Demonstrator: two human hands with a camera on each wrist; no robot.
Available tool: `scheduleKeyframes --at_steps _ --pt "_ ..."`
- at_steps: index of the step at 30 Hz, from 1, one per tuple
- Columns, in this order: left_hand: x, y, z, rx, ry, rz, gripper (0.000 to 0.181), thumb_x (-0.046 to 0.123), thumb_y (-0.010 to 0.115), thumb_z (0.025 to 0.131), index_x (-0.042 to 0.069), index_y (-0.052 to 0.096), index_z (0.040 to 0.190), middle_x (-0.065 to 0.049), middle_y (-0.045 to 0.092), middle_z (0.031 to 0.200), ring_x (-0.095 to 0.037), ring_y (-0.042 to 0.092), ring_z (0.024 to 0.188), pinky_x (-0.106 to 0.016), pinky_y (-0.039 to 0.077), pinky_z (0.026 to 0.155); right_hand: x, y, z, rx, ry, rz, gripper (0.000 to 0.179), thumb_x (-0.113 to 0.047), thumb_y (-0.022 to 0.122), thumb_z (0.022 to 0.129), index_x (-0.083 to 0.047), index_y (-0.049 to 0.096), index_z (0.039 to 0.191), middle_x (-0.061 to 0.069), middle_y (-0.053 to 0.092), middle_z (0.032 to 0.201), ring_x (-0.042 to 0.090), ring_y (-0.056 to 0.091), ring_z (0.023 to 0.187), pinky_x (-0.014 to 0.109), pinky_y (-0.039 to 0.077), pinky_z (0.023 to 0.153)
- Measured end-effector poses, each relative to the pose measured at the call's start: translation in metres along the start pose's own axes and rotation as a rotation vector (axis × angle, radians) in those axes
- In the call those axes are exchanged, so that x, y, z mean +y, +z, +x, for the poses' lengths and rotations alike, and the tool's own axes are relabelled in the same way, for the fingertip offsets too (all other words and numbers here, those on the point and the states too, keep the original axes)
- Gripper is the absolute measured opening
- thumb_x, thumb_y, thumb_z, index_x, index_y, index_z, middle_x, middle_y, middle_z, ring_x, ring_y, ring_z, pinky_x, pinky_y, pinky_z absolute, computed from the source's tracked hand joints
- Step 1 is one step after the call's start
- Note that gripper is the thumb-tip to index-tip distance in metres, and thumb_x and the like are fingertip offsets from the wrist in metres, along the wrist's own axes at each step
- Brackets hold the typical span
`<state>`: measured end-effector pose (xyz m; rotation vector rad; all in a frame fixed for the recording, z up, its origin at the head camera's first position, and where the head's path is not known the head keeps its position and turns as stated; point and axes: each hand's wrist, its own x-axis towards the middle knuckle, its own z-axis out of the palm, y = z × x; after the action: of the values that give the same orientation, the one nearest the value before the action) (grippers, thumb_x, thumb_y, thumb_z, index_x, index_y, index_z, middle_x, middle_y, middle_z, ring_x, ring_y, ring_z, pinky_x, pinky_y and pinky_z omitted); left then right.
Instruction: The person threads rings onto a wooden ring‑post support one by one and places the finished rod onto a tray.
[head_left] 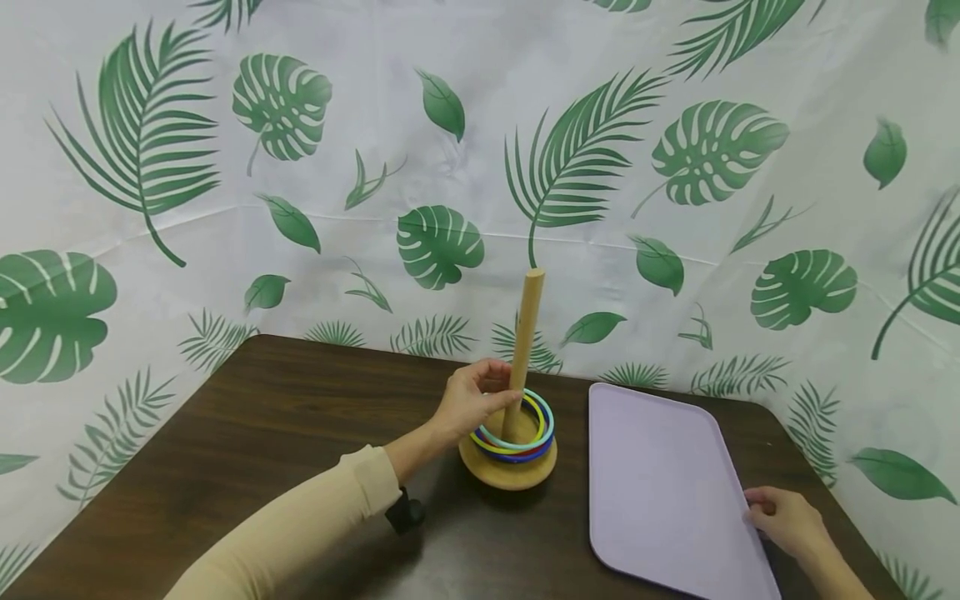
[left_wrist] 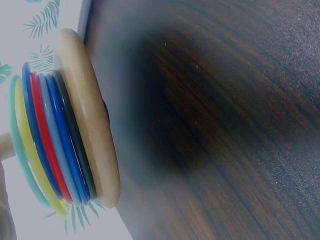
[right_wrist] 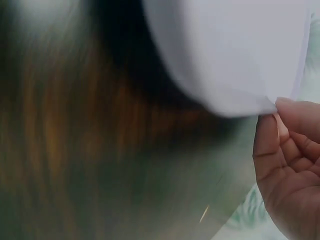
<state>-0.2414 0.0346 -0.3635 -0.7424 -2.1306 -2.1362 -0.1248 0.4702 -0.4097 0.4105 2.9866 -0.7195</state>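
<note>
My left hand (head_left: 468,404) grips the upright wooden post (head_left: 527,325) of a ring stand, just above the stacked rings. Its thumb lies across the front of the post and the fingers reach behind it. On the round wooden base (left_wrist: 90,120) sit several thin coloured rings, with a mint green ring (left_wrist: 20,145) outermost and a yellow ring (left_wrist: 31,145) below it; red, blue and dark ones lie nearer the base. Over at the right, my right hand (head_left: 787,521) pinches the rim of a lilac tray (head_left: 667,483) between thumb and finger, as the right wrist view confirms.
A dark wood table (head_left: 322,400) carries the stand and the tray, which lies to the right of the stand. Behind the table hangs a white cloth (head_left: 480,175) with green leaf prints. A black wrist device (head_left: 406,512) sits under my left forearm.
</note>
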Motion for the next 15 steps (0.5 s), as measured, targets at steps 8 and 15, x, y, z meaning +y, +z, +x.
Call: scheduleKeyframes --at_steps 8,15 --pt "0.001 0.002 0.002 0.006 0.000 0.015 0.025 0.002 0.073 0.079 -0.001 0.065 0.103 -0.017 0.067 0.101 -0.025 0.066 0.091 -0.029 0.056 0.076 -0.042 0.023 0.003 0.009 -0.080 0.138 0.029 0.002 0.063 0.079 0.018 0.056 0.102 0.004 0.058 0.075 0.014 0.058 0.068 0.028 0.057 0.058" --pt "0.001 0.003 0.003 0.011 0.014 0.023 0.025 0.001 0.072 0.080 -0.001 0.065 0.103 -0.016 0.067 0.100 -0.021 0.066 0.088 -0.026 0.056 0.073 -0.086 0.047 0.006 0.008 -0.119 0.220 0.027 0.005 0.063 0.079 0.016 0.057 0.103 0.005 0.056 0.074 0.016 0.059 0.067 0.028 0.057 0.056"
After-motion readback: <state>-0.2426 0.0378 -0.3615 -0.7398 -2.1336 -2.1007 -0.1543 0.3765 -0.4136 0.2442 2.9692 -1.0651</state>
